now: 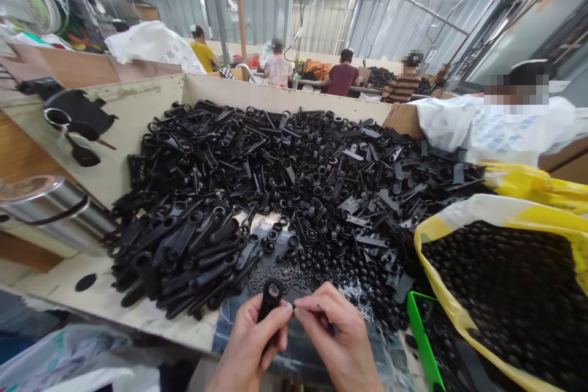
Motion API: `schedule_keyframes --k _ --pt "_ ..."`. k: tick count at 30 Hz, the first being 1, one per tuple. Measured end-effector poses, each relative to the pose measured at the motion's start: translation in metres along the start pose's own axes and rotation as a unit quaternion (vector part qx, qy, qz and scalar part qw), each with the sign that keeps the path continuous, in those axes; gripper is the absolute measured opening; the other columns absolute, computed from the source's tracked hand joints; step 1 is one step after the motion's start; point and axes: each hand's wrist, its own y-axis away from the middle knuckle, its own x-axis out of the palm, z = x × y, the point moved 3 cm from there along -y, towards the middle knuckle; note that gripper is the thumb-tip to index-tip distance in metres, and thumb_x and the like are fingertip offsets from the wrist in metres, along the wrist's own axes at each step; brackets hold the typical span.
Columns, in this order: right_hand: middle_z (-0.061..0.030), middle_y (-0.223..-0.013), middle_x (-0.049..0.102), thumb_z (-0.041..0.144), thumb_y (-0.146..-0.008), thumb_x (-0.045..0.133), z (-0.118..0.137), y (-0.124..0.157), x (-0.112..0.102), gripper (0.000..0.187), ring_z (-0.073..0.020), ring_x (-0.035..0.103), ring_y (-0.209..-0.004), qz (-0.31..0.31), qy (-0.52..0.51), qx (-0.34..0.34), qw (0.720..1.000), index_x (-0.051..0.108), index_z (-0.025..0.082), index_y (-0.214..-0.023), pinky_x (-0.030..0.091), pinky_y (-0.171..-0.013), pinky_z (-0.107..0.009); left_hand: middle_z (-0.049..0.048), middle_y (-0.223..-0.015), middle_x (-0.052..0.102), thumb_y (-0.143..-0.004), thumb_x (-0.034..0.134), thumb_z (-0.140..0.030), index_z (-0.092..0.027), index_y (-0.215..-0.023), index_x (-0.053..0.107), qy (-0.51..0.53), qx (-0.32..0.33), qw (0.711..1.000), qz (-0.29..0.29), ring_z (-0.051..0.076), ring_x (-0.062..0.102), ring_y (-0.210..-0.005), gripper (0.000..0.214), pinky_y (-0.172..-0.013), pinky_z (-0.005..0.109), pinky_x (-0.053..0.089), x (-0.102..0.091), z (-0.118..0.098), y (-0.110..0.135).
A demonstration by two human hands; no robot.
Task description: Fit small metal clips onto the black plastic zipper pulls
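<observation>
The left hand (250, 343) is clamped around a black plastic loop-ended part (270, 300), holding it upright with its ring standing above the fingers. The right hand (337, 337) is close beside it, thumb and forefinger pinched together on a small dark piece (294, 305) that touches the side of the part; the piece is too small to identify. Just ahead of both hands, a thin scatter of tiny dark fittings (275, 277) lies among small black rings (271, 239), with round black beads (367, 285) ahead and to the right. Beyond them, a large heap of mixed black plastic parts (275, 171) fills a shallow wooden bin (285, 93), with long looped levers (184, 251) massed ahead and to the left of the hands. To the right of the right hand stands a green plastic crate (421, 337), and past it a yellow-and-white sack (496, 214) is full of round black parts. Farther ahead to the right, a co-worker (519, 89) sits behind a white sack (487, 128). Other co-workers (342, 73) sit at a far bench, in front of a corrugated metal wall (312, 12).
</observation>
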Motion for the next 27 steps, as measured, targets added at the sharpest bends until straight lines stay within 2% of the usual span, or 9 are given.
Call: schedule_keyframes --k 4,10,18,22,27 --pt "-0.0006 -0.069 0.062 0.022 -0.097 0.068 -0.001 0.003 -0.003 0.016 -0.0141 0.059 -0.056 0.016 -0.002 0.007 1.000 0.081 0.022 -0.089 0.043 -0.048 -0.022 -0.0046 -0.046 0.055 -0.067 0.090 -0.049 -0.017 -0.071 0.066 -0.010 -0.005 1.000 -0.002 0.004 0.028 -0.040 0.041 -0.040 0.017 0.013 0.003 0.001 0.004" --pt "-0.0011 -0.069 0.063 0.017 -0.097 0.066 -0.002 0.013 -0.008 0.015 -0.0140 0.057 -0.057 0.025 0.005 -0.022 0.999 0.081 0.021 -0.094 0.042 -0.050 -0.023 -0.0057 -0.047 0.052 -0.068 0.088 -0.046 -0.017 -0.070 0.066 -0.007 -0.026 1.000 -0.013 0.005 0.029 -0.044 0.037 -0.042 0.018 0.015 0.008 0.002 0.009" --pt "0.0016 -0.064 0.057 0.035 -0.093 0.072 -0.010 0.011 -0.010 0.023 -0.0133 0.053 -0.055 0.024 -0.065 0.133 0.989 0.078 0.020 -0.077 0.042 -0.049 -0.023 -0.0061 -0.044 0.051 -0.066 0.088 -0.053 -0.018 -0.071 0.065 -0.011 -0.045 0.999 0.012 0.005 0.027 -0.041 0.042 -0.041 0.019 0.015 0.010 0.009 0.005" --pt "0.0010 -0.064 0.058 0.032 -0.094 0.070 -0.008 0.012 -0.011 0.021 -0.0138 0.054 -0.056 0.019 -0.049 0.105 0.993 0.079 0.021 -0.079 0.042 -0.050 -0.023 -0.0059 -0.044 0.052 -0.062 0.090 -0.056 -0.018 -0.069 0.063 -0.006 -0.049 0.999 0.007 0.004 0.026 -0.041 0.047 -0.040 0.019 0.014 0.010 0.012 0.006" --pt "0.0009 -0.065 0.060 0.020 -0.094 0.068 -0.007 0.015 -0.012 0.015 -0.0141 0.057 -0.058 0.011 -0.023 0.051 0.998 0.079 0.021 -0.084 0.042 -0.053 -0.023 -0.0054 -0.048 0.054 -0.072 0.087 -0.052 -0.018 -0.071 0.063 -0.035 -0.026 0.999 0.019 0.005 0.029 -0.043 0.042 -0.041 0.017 0.015 0.008 0.013 0.007"
